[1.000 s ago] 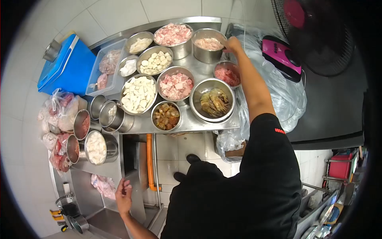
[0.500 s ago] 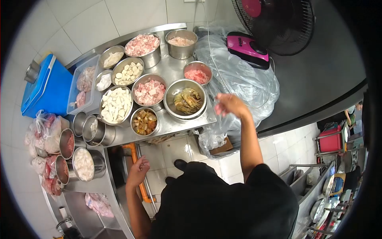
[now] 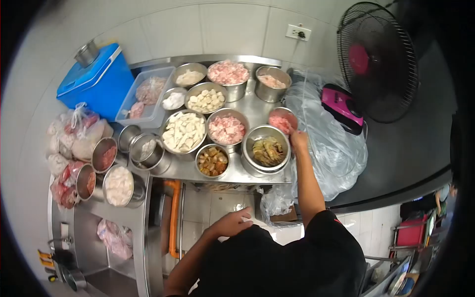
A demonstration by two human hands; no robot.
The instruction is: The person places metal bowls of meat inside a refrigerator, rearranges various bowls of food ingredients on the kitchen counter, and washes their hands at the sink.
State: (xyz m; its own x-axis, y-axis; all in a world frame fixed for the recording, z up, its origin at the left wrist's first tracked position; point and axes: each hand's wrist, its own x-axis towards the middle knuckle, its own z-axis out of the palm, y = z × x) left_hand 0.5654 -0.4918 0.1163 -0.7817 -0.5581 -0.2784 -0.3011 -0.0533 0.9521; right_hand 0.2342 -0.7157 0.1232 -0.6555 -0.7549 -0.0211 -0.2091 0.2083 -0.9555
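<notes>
My right hand (image 3: 298,142) reaches over the table's right end, fingers closed at the near right rim of a small steel bowl (image 3: 291,117) of pink ground meat. Just beside that hand stands a steel bowl of shrimp (image 3: 267,151), set in another pale-rimmed container. My left hand (image 3: 233,222) is held low before my body, its fingers loosely stretched and holding nothing. Around the shrimp are a bowl of cut pink meat (image 3: 227,129), a bowl of brown chunks (image 3: 213,161) and a bowl of white strips (image 3: 183,131).
More steel pots stand at the back and left, near a clear plastic tub (image 3: 161,109) and a blue cooler (image 3: 96,79). Plastic sheeting (image 3: 326,158) and a fan (image 3: 378,62) lie to the right. A sink (image 3: 106,247) holding a bagged item is at lower left.
My right hand has moved from beside the shrimp bowl to the rim of the ground meat bowl. My left hand has come in toward my body. The view has shifted.
</notes>
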